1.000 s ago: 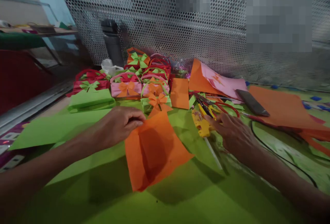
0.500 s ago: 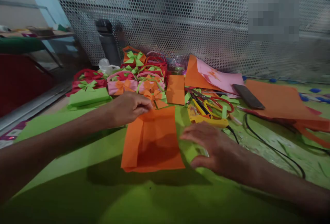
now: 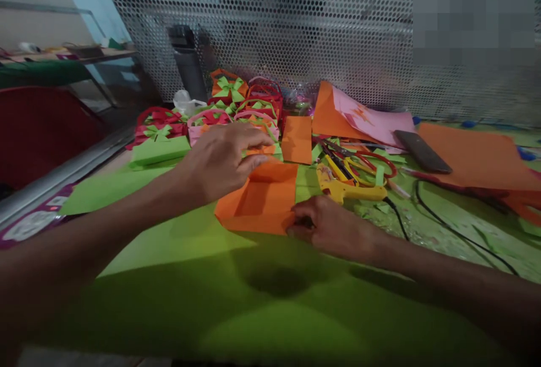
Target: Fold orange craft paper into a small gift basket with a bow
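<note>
Handling step: folded orange sheet (image 3: pixel 270 203) on green surface (image 3: pixel 169 254). Right hand (image 3: pixel 336 229) pinches its near right corner, newly closed since the earlier frame; left hand (image 3: pixel 213 161) has loosened, thumb and fingers parted (contact unclear). Next move likely calls for steady corner control.

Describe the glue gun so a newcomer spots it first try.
From the metal mesh at the back, come down to the green surface and find the right hand. Just beyond it lies the glue gun, on the near side of the scissors. Unlike them, it has a chunky yellow body and a black cord.
</note>
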The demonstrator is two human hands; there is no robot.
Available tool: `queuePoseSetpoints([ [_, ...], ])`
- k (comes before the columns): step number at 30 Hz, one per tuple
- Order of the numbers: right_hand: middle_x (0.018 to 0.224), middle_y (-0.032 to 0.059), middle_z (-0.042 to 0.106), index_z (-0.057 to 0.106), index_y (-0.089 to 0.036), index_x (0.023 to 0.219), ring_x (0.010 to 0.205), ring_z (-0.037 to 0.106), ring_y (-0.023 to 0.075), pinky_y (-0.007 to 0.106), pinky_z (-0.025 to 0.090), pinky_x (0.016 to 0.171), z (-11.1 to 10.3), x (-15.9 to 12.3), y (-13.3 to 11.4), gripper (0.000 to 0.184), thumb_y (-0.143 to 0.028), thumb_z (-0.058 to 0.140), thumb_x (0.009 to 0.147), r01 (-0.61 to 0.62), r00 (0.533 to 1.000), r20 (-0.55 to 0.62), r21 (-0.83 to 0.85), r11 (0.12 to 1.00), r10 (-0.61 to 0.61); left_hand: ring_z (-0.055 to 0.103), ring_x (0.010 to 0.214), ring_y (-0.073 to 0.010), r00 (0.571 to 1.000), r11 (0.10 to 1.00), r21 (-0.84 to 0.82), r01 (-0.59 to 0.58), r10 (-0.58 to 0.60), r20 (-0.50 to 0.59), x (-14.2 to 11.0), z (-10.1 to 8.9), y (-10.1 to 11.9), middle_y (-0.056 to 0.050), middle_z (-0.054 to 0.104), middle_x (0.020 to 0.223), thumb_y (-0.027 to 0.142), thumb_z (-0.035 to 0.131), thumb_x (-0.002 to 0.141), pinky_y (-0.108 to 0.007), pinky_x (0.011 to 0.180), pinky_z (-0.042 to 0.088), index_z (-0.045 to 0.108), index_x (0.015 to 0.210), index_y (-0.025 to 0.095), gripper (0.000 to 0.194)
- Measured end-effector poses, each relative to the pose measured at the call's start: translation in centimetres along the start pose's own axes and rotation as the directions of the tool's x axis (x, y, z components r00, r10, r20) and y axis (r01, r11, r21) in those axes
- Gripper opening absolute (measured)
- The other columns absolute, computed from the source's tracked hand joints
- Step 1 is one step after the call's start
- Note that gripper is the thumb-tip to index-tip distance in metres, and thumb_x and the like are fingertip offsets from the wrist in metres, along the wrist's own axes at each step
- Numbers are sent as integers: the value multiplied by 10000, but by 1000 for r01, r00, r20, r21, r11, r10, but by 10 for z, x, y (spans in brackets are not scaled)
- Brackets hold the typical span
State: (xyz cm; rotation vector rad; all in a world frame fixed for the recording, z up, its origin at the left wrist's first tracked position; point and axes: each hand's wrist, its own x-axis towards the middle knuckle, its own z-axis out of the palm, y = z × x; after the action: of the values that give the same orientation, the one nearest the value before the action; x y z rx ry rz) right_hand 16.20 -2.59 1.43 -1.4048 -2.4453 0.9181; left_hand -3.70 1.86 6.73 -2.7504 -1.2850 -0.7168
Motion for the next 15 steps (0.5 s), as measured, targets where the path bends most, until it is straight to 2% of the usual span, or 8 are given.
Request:
queuePoseSetpoints([
  [1, 526, -36, 486, 558, -147, 595, 472, 378, 67, 215, 234, 447, 0, 0, 1, 153, -156, 486, 730, 8, 1000, 4, -10, 1000, -8, 593, 805, -165, 999, 998, -55, 39, -37, 31, -6, -5, 5, -18, 657, 897, 305, 490, 829, -248, 704, 397, 614, 976, 177, 231],
  [3, 522, -40, 471, 536, -148, 586, 473, 368, 65, 214, 228, 446, 0, 1, 3, 150, -143, 474, 723, 22, 1000, 10, -28, 999, -22, 593, 743, -152, 979, 988, -144, 50, -21, 201, -19, -9, 13, 3, 657, 874, 399, 559, 785, -234, 661, 399, 607, 984, 199, 286],
  [5, 531, -41, 480, 533, -149, 591, 481, 379, 65, 210, 235, 454, 0, 2, 6, 137, -129, 473, 712, 27, 999, 18, -22, 999, -26, 586, 756, -165, 932, 990, -140, 10, 41, 361, -29, -6, 15, 3, 651, 895, 457, 639, 706, -245, 665, 389, 601, 981, 207, 373],
  [7, 546, -43, 498, 550, -151, 616, 486, 395, 64, 206, 245, 462, 1, 3, 9, 121, -114, 471, 700, 32, 999, 30, -1, 999, -32, 576, 741, -167, 882, 994, -104, -17, 64, 467, -33, 4, 13, 3, 648, 861, 408, 647, 708, -249, 642, 369, 607, 942, 209, 310],
  [10, 565, -46, 506, 579, -154, 666, 494, 401, 66, 202, 254, 462, 1, 4, 14, 108, -122, 478, 688, 32, 998, 57, 60, 998, -36, 539, 626, -143, 840, 998, -52, -47, 67, 539, -31, 20, 9, 13, 611, 682, 253, 562, 771, -242, 564, 319, 605, 778, 194, 73],
  [12, 588, -43, 505, 580, -154, 680, 511, 406, 71, 199, 270, 464, 0, 5, 16, 100, -175, 488, 713, 10, 994, 110, 159, 987, -28, 506, 573, -142, 836, 996, -18, -84, 80, 543, -29, 28, 8, 14, 556, 583, 209, 532, 773, -246, 529, 285, 576, 693, 185, 95],
  [15, 589, -43, 459, 562, -151, 679, 509, 374, 72, 199, 266, 449, -3, 7, 18, 179, -296, 494, 758, -54, 984, 176, 281, 958, 4, 483, 549, -153, 844, 992, 35, -121, 84, 529, -28, 32, 7, 15, 502, 527, 224, 522, 773, -253, 508, 255, 560, 675, 191, 111],
])
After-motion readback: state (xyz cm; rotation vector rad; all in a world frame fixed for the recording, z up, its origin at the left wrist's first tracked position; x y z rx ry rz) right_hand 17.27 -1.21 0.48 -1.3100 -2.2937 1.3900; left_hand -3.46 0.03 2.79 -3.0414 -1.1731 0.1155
